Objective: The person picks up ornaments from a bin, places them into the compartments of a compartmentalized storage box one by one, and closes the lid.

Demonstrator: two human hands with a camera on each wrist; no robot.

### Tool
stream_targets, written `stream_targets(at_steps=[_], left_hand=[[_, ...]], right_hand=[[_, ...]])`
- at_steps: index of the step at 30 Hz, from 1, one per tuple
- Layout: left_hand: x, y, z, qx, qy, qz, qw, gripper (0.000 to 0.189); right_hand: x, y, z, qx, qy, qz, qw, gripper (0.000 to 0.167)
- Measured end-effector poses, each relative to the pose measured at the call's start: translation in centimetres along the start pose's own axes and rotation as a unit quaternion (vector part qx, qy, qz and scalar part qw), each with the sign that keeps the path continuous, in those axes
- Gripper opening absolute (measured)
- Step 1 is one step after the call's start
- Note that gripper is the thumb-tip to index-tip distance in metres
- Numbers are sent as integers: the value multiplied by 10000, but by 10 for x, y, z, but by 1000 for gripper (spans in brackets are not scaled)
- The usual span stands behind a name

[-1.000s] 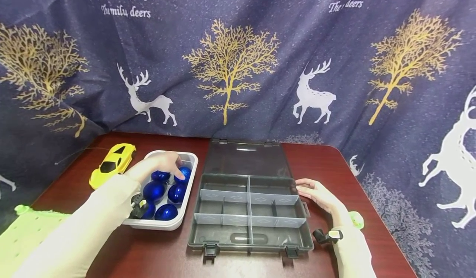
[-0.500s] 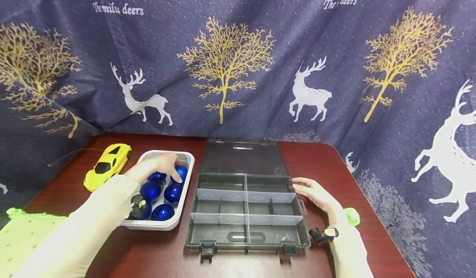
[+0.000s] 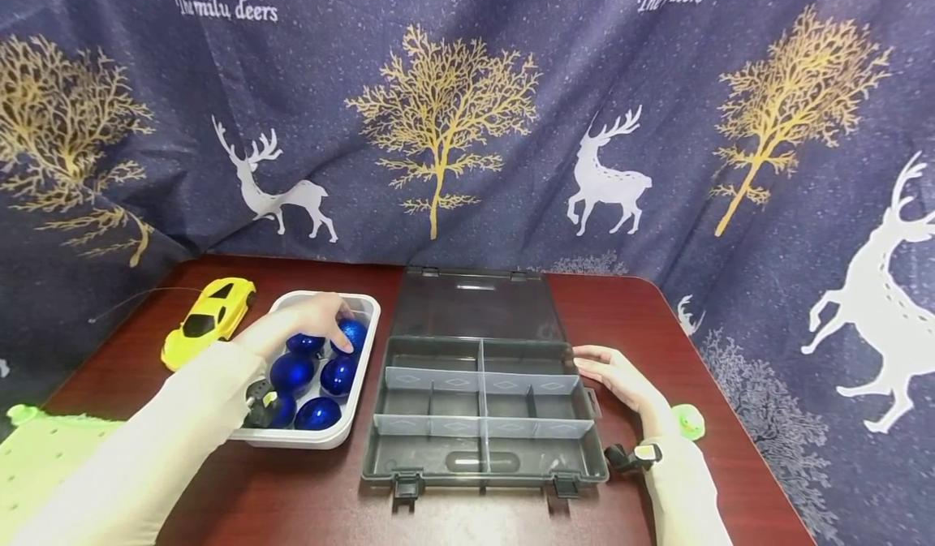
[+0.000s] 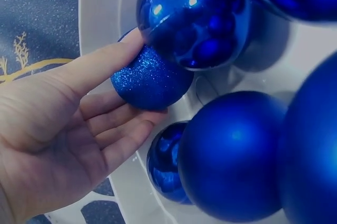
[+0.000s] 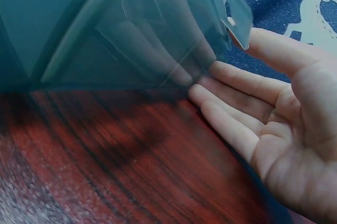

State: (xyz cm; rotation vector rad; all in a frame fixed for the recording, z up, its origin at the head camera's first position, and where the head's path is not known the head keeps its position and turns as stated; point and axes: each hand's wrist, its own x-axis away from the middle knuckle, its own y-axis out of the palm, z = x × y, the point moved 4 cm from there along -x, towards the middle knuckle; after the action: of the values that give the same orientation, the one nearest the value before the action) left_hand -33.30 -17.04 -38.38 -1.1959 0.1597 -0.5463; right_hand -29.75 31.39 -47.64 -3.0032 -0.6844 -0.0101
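Note:
In the white tub (image 3: 358, 404), my left hand (image 3: 321, 317) grips a glittery blue Christmas ball (image 3: 353, 333) at the far right corner. The left wrist view has the thumb on one side of that glittery ball (image 4: 152, 79) and the fingers curled under the other. Several shiny and matte blue balls (image 3: 319, 414) lie around it, one matte ball (image 4: 231, 155) close by. My right hand (image 3: 613, 376) rests its fairly straight fingertips against the right side of a smoky clear divided case (image 3: 431, 449). In the right wrist view those fingers (image 5: 237, 81) touch the case wall (image 5: 131, 50).
The case lid (image 3: 478, 307) lies folded back toward the curtain (image 3: 511, 124). A yellow toy car (image 3: 208, 319) stands left of the tub. A light green dotted thing (image 3: 51, 465) sits at the front left, and a small green object (image 3: 689, 422) beside the right wrist.
The view has shifted slightly, so everything sits a little further left in it. My left hand stays on the glittery ball, and my right hand stays against the case.

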Motion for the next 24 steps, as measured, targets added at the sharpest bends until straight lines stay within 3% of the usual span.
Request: stream_targets(at_steps=[6, 15, 24], left_hand=[[10, -10, -5, 46, -18, 191, 9998, 60], [32, -36, -7, 623, 42, 598, 9963, 63], [41, -54, 8, 1148, 151, 1124, 9869, 62]], right_hand=[[1, 0, -2, 12, -17, -1, 10000, 51], [-2, 1, -3, 23, 29, 192, 9998, 48], [-4, 2, -1, -224, -336, -63, 9992, 32]])
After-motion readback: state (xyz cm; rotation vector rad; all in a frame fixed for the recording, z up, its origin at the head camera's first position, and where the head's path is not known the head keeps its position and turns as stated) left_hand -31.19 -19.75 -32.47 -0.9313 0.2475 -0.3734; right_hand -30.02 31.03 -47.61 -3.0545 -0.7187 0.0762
